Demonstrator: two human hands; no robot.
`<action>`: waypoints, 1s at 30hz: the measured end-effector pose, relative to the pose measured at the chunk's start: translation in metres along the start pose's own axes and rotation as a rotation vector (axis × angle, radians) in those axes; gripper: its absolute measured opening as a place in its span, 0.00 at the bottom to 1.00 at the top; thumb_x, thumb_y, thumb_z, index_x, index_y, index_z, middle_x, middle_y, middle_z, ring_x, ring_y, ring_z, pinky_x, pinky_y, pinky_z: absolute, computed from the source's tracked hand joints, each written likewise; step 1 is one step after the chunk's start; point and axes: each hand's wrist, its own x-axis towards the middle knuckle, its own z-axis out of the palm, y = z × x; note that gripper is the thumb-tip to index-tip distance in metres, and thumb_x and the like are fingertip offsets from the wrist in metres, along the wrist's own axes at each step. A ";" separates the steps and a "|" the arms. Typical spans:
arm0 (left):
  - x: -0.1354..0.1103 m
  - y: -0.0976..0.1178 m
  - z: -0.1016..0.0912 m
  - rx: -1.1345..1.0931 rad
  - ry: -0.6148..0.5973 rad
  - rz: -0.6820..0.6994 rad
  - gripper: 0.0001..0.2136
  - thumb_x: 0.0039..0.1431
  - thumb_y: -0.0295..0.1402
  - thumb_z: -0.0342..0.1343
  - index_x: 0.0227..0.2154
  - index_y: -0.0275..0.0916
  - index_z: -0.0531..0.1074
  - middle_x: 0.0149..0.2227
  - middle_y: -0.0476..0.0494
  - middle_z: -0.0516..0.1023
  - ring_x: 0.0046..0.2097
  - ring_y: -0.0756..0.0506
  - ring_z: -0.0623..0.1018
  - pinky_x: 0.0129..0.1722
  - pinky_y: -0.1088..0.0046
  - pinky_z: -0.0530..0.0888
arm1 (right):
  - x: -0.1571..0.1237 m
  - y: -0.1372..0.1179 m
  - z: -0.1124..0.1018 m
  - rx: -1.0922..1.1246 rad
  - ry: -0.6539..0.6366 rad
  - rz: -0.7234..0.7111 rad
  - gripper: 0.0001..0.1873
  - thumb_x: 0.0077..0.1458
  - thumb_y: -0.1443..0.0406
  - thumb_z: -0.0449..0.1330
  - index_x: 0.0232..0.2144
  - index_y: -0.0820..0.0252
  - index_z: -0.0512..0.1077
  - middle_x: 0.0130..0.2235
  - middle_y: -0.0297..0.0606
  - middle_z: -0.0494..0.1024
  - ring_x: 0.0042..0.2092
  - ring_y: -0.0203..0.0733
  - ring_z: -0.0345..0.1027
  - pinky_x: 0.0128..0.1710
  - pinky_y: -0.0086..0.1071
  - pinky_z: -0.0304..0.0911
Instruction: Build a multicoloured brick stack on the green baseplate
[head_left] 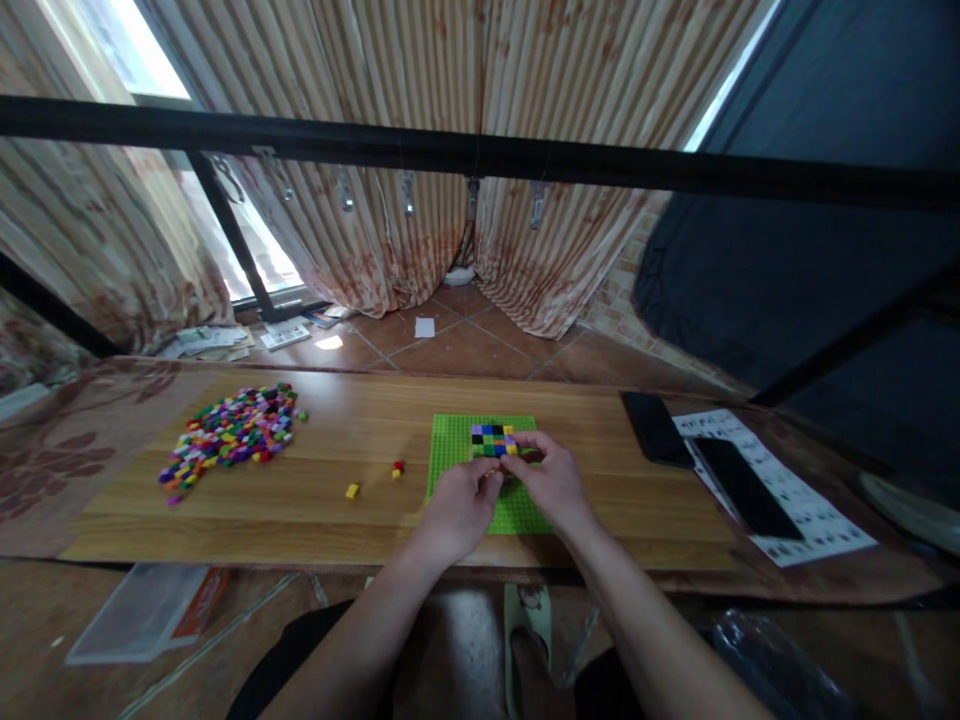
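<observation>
A green baseplate (454, 445) lies on the wooden table, with a small patch of coloured bricks (493, 439) built near its far edge. My left hand (459, 510) and my right hand (551, 480) meet over the plate just below that patch. Both have their fingers pinched together at the patch's near edge. What the fingertips hold is too small to make out. A heap of loose coloured bricks (229, 430) lies on the table at the left.
A yellow brick (352, 491) and a red brick (397, 467) lie loose left of the plate. Two dark phones (655, 427) (742, 487) rest on a printed sheet (795, 500) at the right. A black bar crosses overhead; a clear lid (139, 610) lies on the floor.
</observation>
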 end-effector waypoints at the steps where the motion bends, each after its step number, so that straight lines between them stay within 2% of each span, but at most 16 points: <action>1: 0.000 0.000 0.000 0.003 -0.001 -0.001 0.15 0.62 0.32 0.44 0.38 0.37 0.77 0.30 0.45 0.76 0.30 0.48 0.72 0.31 0.74 0.65 | 0.000 -0.001 0.001 0.058 0.004 0.033 0.15 0.41 0.62 0.65 0.35 0.59 0.75 0.35 0.39 0.80 0.33 0.41 0.72 0.37 0.37 0.68; 4: 0.000 0.001 0.000 -0.005 -0.001 -0.009 0.15 0.62 0.33 0.44 0.38 0.36 0.77 0.29 0.46 0.76 0.29 0.48 0.71 0.30 0.74 0.65 | 0.001 -0.004 0.003 0.194 0.023 0.117 0.16 0.37 0.63 0.66 0.32 0.60 0.73 0.32 0.38 0.79 0.33 0.41 0.73 0.37 0.37 0.68; 8: 0.002 -0.003 -0.001 -0.090 0.026 -0.023 0.14 0.61 0.33 0.46 0.38 0.37 0.77 0.28 0.47 0.75 0.28 0.50 0.69 0.29 0.75 0.64 | 0.002 -0.005 0.006 0.221 0.038 0.145 0.15 0.34 0.64 0.66 0.30 0.60 0.72 0.30 0.36 0.78 0.31 0.40 0.72 0.35 0.36 0.68; 10: 0.003 -0.006 -0.003 -0.187 0.062 -0.044 0.12 0.59 0.35 0.49 0.36 0.37 0.77 0.25 0.49 0.73 0.26 0.51 0.67 0.26 0.76 0.62 | 0.002 -0.005 0.006 0.223 0.045 0.157 0.15 0.33 0.64 0.67 0.29 0.60 0.72 0.29 0.36 0.78 0.30 0.40 0.72 0.34 0.36 0.67; 12: 0.004 -0.007 -0.008 -0.361 0.129 -0.118 0.12 0.58 0.38 0.52 0.32 0.35 0.77 0.20 0.51 0.68 0.22 0.53 0.63 0.23 0.78 0.59 | 0.002 -0.004 0.005 0.224 0.050 0.167 0.17 0.31 0.63 0.68 0.29 0.60 0.73 0.29 0.36 0.78 0.31 0.40 0.71 0.35 0.36 0.67; 15: 0.003 -0.003 -0.018 -0.797 0.210 -0.319 0.13 0.56 0.39 0.56 0.34 0.33 0.76 0.20 0.53 0.66 0.19 0.57 0.57 0.19 0.80 0.54 | 0.003 -0.006 -0.002 0.231 0.084 0.190 0.21 0.30 0.59 0.70 0.31 0.60 0.74 0.31 0.36 0.78 0.31 0.39 0.71 0.33 0.35 0.66; 18: 0.002 0.004 -0.026 -1.183 0.219 -0.436 0.12 0.57 0.37 0.56 0.35 0.31 0.75 0.24 0.48 0.70 0.21 0.57 0.63 0.21 0.82 0.60 | 0.005 -0.011 -0.011 0.254 0.191 0.153 0.21 0.35 0.55 0.69 0.32 0.60 0.75 0.31 0.36 0.77 0.31 0.38 0.69 0.32 0.33 0.65; 21: 0.002 0.009 -0.028 -1.330 0.208 -0.467 0.11 0.59 0.34 0.54 0.33 0.29 0.76 0.27 0.44 0.72 0.26 0.55 0.69 0.25 0.82 0.65 | 0.005 -0.016 -0.017 0.231 0.248 0.036 0.16 0.43 0.55 0.65 0.31 0.60 0.75 0.30 0.36 0.77 0.31 0.39 0.68 0.34 0.33 0.63; 23: 0.002 0.009 -0.027 -1.324 0.191 -0.487 0.10 0.58 0.33 0.55 0.33 0.29 0.76 0.27 0.44 0.72 0.26 0.56 0.69 0.24 0.82 0.65 | 0.003 -0.018 -0.016 0.168 0.208 -0.045 0.13 0.47 0.56 0.62 0.31 0.59 0.75 0.30 0.36 0.77 0.31 0.39 0.68 0.34 0.33 0.63; 25: 0.003 0.007 -0.023 -1.228 0.184 -0.489 0.08 0.54 0.31 0.58 0.32 0.31 0.76 0.26 0.47 0.72 0.22 0.57 0.64 0.20 0.82 0.59 | -0.001 -0.019 -0.014 0.067 0.127 -0.121 0.11 0.49 0.57 0.60 0.30 0.59 0.76 0.31 0.37 0.77 0.30 0.38 0.67 0.33 0.33 0.62; 27: 0.002 0.004 -0.020 -1.044 0.205 -0.445 0.07 0.51 0.31 0.60 0.31 0.32 0.76 0.24 0.50 0.70 0.20 0.58 0.60 0.19 0.81 0.55 | -0.004 -0.019 -0.012 -0.067 0.059 -0.171 0.11 0.51 0.58 0.59 0.30 0.59 0.76 0.32 0.37 0.76 0.29 0.38 0.66 0.32 0.33 0.61; 30: 0.001 -0.003 -0.013 -0.711 0.234 -0.300 0.06 0.50 0.30 0.58 0.30 0.33 0.76 0.22 0.51 0.71 0.22 0.55 0.64 0.23 0.79 0.58 | -0.008 -0.020 -0.010 -0.259 0.033 -0.183 0.12 0.50 0.57 0.59 0.32 0.58 0.76 0.34 0.38 0.75 0.29 0.39 0.65 0.32 0.34 0.61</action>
